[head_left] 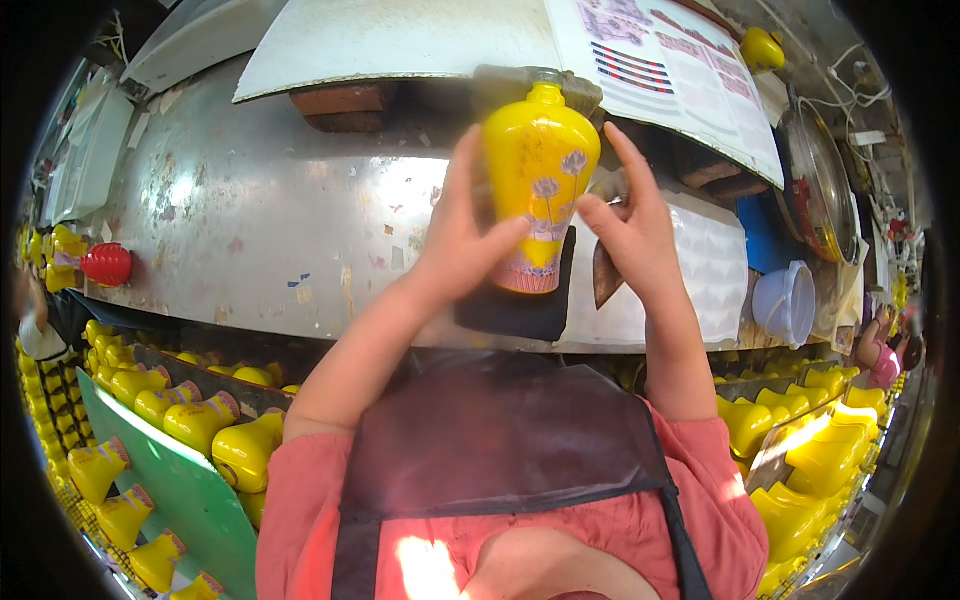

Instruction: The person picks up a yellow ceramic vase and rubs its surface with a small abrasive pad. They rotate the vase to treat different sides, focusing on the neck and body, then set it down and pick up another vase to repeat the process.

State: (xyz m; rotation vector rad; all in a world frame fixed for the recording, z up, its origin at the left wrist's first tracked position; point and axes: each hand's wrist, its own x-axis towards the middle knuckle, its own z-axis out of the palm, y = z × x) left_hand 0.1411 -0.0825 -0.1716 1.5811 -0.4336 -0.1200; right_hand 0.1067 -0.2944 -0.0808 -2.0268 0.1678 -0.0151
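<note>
A glossy yellow vase [540, 145] with a narrow neck and purple lotus pictures stands before me, its patterned foot towards me. My left hand [450, 240] grips its left side, with the thumb across the lower front. My right hand [640, 225] is at the vase's right side, thumb and index finger apart. A brown, flat, pointed piece [605, 278] passes behind the right thumb and seems held there; my other right fingers are hidden. Below the vase lies a black cloth [515, 315]. Behind its neck is a dark, blurred block.
A white board [400, 40] rests on bricks [340, 105] at the back, with printed decal sheets [660, 60] on its right. A pale sheet [700, 265] and a bucket [785, 303] are at right, a red ribbed object [106, 264] at left. Many yellow vases [200, 420] flank me.
</note>
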